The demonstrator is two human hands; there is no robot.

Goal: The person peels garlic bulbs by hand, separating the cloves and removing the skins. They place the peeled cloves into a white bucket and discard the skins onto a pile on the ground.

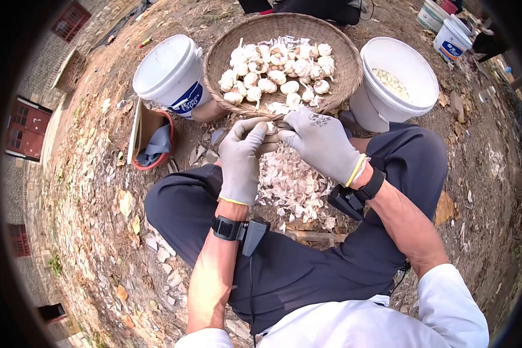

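Both my hands wear grey work gloves with yellow cuffs and meet just in front of the wicker basket (220, 64). My left hand (240, 153) is closed, pinching a small piece of garlic (270, 129) between thumb and fingers. Right beside it my right hand (322, 142) is closed too, its thumb and fingertips pressed together at the garlic; what lies inside that pinch is hidden. Whole garlic bulbs (267, 86) are heaped in the basket, with loose skins among them. Below my hands a pile of garlic skins (293, 182) covers the ground between my legs.
Right of the basket a white bucket (362, 110) holds peeled cloves (388, 84). A lidded white bucket (162, 69) stands on the left, near a red tub (167, 152) with dark cloth. More buckets (452, 40) are at the far right. Stones and leaves litter the ground.
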